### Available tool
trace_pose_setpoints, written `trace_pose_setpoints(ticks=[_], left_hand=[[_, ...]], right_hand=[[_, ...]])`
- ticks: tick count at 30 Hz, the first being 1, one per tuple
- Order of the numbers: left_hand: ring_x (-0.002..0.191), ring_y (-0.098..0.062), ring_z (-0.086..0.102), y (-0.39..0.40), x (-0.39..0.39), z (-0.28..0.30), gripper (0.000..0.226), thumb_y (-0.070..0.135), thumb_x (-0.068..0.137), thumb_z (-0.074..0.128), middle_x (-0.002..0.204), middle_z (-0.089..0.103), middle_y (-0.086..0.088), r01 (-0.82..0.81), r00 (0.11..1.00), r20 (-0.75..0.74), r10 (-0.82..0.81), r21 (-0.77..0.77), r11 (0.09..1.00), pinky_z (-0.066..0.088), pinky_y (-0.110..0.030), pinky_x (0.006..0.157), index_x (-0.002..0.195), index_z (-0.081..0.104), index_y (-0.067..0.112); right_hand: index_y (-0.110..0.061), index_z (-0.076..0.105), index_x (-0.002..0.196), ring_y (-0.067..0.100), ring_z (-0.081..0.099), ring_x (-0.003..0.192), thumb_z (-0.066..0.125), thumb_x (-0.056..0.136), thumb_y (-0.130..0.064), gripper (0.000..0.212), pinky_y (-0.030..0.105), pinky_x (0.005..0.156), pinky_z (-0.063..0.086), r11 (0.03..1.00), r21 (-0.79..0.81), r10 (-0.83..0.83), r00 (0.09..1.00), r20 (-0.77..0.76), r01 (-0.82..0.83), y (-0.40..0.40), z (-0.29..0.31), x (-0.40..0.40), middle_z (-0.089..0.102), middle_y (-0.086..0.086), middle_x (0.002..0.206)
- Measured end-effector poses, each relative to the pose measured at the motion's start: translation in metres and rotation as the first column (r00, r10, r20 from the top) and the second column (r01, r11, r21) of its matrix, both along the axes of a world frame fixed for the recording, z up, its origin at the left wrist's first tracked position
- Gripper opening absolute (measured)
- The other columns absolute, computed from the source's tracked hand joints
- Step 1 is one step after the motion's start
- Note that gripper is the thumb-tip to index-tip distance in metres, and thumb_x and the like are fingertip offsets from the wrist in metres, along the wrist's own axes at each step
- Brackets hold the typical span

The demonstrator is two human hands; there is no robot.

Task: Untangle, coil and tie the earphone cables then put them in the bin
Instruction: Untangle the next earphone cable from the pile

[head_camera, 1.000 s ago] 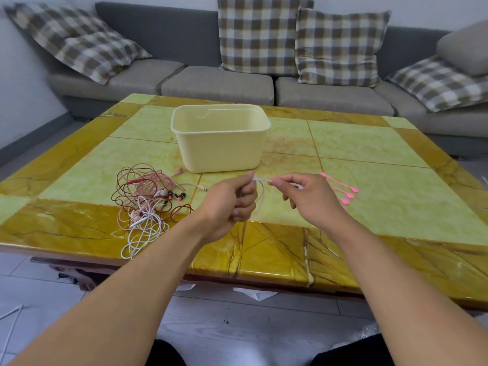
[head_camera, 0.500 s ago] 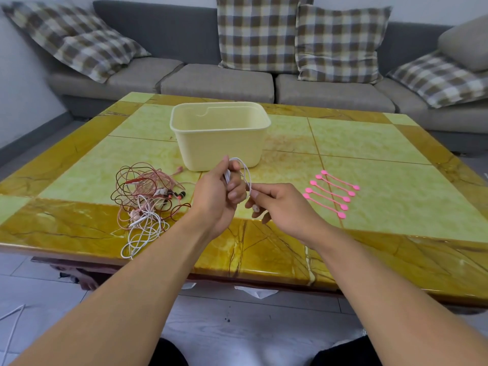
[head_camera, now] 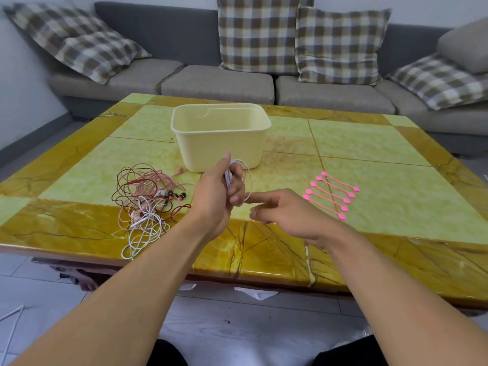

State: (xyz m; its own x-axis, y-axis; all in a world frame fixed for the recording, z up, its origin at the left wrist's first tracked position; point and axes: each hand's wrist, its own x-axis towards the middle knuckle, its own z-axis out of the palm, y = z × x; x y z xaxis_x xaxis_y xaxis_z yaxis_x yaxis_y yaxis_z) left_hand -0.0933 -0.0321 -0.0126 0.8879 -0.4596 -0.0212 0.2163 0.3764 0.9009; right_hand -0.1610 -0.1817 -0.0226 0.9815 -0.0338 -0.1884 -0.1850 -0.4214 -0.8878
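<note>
We are pinching the white earphone coil (head_camera: 241, 180) in our left hand (head_camera: 219, 192) at frame centre — light, springy, wanting its gathered strands held — right hand (head_camera: 285, 213) hovering spread.

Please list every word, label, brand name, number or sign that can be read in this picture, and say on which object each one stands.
None: no readable text appears anywhere in the head view.
Pale yellow plastic bin: plain, no label visible.
Pink silicone cable ties: no markings visible.
Tangled pile of earphone cables: any print on the earbuds is too small to tell.
</note>
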Motion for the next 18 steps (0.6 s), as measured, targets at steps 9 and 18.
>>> trace_pose_setpoints(ticks=[9,18], left_hand=[[0.043,-0.013,0.014,0.001,0.001,0.001,0.052,0.037,0.108,0.035,0.049,0.020,0.001,0.217,0.975,0.049,-0.217,-0.006,0.976,0.010,-0.030,0.050,0.062,0.041,0.014],[0.041,-0.012,0.016,0.001,-0.004,0.004,0.051,0.033,0.105,0.036,0.046,0.020,0.001,0.404,0.912,0.048,-0.407,0.066,0.913,0.009,-0.033,0.052,0.058,0.040,0.015]], right_hand=[[-0.031,0.075,0.118,-0.016,0.063,0.097,0.068,0.089,-0.046,0.034,0.017,0.092,0.049,0.981,-0.051,-0.161,0.927,0.338,0.189,-0.019,0.024,-0.004,0.073,-0.023,0.109],[-0.027,0.079,0.090,0.004,0.071,0.084,0.077,0.074,-0.036,0.018,0.022,0.080,0.054,0.987,0.145,-0.112,0.930,0.350,0.064,-0.015,0.030,-0.004,0.079,-0.009,0.086]])
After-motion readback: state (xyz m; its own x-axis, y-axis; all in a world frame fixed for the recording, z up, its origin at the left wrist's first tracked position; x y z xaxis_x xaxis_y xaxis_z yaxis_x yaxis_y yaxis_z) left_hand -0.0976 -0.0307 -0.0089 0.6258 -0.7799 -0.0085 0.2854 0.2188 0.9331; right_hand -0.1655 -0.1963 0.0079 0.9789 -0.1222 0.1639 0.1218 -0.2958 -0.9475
